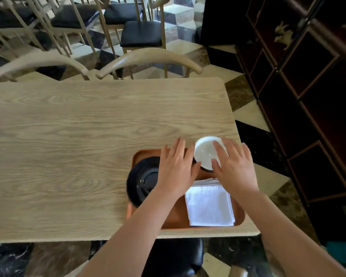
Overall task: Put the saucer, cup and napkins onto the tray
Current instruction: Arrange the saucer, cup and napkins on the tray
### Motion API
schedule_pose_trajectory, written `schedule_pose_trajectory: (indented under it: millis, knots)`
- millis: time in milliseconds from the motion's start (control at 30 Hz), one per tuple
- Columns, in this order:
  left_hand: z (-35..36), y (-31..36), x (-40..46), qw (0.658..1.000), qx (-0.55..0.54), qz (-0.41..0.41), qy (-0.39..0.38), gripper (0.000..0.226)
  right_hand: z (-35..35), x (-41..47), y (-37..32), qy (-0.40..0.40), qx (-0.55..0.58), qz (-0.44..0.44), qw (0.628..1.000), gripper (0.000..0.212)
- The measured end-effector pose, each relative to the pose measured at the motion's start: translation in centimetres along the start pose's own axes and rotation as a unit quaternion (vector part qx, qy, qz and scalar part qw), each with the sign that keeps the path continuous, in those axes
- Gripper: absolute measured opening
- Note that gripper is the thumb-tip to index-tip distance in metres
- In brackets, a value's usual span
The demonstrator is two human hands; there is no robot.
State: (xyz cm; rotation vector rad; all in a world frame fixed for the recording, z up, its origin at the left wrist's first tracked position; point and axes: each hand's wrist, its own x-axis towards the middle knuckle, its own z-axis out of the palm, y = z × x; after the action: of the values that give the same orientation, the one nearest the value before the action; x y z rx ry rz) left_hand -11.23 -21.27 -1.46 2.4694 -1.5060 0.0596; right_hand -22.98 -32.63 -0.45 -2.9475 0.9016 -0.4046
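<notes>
I am steadying the cup [206,154] at the tray's [178,218] far right corner, left grip [176,172] and right grip [236,170] both released, straight fingers merely touching it, aiming to withdraw gently without tipping it.

left hand [176,170], right hand [236,170] outstretched, palms down

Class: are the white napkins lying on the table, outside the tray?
No: the napkins lie inside the brown tray, on the near side of the cup.
</notes>
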Motion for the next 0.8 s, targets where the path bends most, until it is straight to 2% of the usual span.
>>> schedule_pose_trajectory:
  millis: [133,200,267,367,433,600,800]
  knots:
    - [1.4,0.9,2.1,0.999,0.022,-0.004,-0.040,0.059,0.7,1.0,2.3,-0.086,-0.008,0.058,0.995,0.055]
    - [1.8,1.0,2.1,0.999,-0.006,-0.008,-0.049,0.059,1.0,1.0,2.7,-0.114,0.060,0.084,0.988,0.055]
    - [1.7,1.0,2.2,0.993,-0.092,-0.043,-0.056,0.056,1.1,1.0,2.6,-0.125,0.147,0.121,0.974,0.054]
    - [1.4,0.5,2.7,0.964,-0.233,-0.098,-0.084,0.055,1.1,1.0,2.5,-0.109,0.211,0.148,0.960,0.052]
    - [1.2,0.0,3.0,0.950,-0.275,-0.107,-0.106,0.053,1.2,1.0,2.6,-0.094,0.242,0.165,0.952,0.051]
    - [0.6,-1.4,2.5,0.941,-0.294,-0.109,-0.126,0.051,1.3,0.4,1.9,-0.093,0.294,0.176,0.935,0.051]
    - [0.6,-1.6,1.1,0.934,-0.324,-0.109,-0.106,0.048,1.4,-0.6,1.2,-0.066,0.298,0.154,0.940,0.048]
